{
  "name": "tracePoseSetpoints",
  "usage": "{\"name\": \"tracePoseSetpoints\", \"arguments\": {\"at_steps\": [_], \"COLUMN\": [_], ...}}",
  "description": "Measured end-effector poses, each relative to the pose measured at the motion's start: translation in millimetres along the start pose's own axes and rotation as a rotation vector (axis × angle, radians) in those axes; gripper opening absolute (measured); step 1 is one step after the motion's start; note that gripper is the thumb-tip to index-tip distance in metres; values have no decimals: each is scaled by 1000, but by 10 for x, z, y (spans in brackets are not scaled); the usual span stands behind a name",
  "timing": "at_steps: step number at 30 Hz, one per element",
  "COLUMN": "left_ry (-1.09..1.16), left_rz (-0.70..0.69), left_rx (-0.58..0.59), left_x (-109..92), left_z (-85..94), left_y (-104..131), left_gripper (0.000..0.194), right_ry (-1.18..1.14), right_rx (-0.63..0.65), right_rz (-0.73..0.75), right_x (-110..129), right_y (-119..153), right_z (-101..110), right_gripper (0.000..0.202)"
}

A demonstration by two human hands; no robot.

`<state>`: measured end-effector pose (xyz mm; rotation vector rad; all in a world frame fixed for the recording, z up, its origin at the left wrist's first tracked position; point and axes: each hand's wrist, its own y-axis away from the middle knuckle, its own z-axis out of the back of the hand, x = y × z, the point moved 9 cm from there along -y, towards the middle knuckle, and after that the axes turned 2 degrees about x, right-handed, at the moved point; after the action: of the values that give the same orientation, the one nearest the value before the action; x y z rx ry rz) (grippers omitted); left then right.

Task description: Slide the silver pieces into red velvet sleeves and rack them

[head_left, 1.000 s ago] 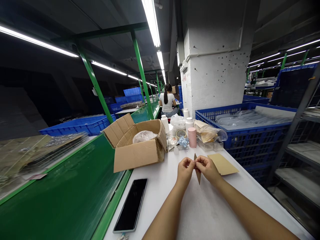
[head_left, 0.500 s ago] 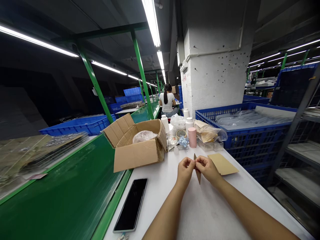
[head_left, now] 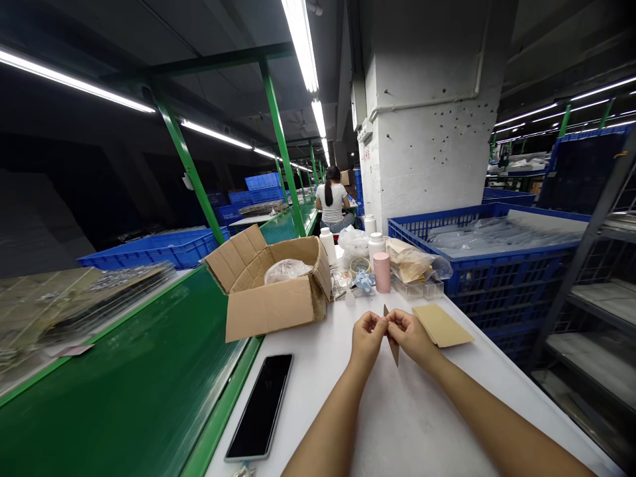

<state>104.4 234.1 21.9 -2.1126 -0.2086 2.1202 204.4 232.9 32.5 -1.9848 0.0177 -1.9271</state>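
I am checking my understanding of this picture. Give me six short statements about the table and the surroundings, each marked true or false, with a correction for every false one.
1. The left hand and the right hand pinch the same thin brown piece. True.
2. The phone lies to the right of both hands. False: the phone lies to their left.
3. The cardboard box has its top open. True.
4. The pink container lies on its side. False: it stands upright.
5. A tan packet lies on the white table, near the right hand. True.
6. The person in white faces the camera. False: this person's back is turned to it.
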Motion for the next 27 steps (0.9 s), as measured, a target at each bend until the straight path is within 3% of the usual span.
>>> {"name": "tracePoseSetpoints", "arguments": {"at_steps": [27], "left_ry": [69], "left_rz": [16], "left_rx": [5], "left_x": [-69], "left_z": [-21], "left_y": [26], "left_gripper": [21], "right_ry": [60], "right_rx": [-20], "right_rz": [-14], "right_x": [-40], "right_y": [2], "right_z": [25], "right_gripper": [18]}}
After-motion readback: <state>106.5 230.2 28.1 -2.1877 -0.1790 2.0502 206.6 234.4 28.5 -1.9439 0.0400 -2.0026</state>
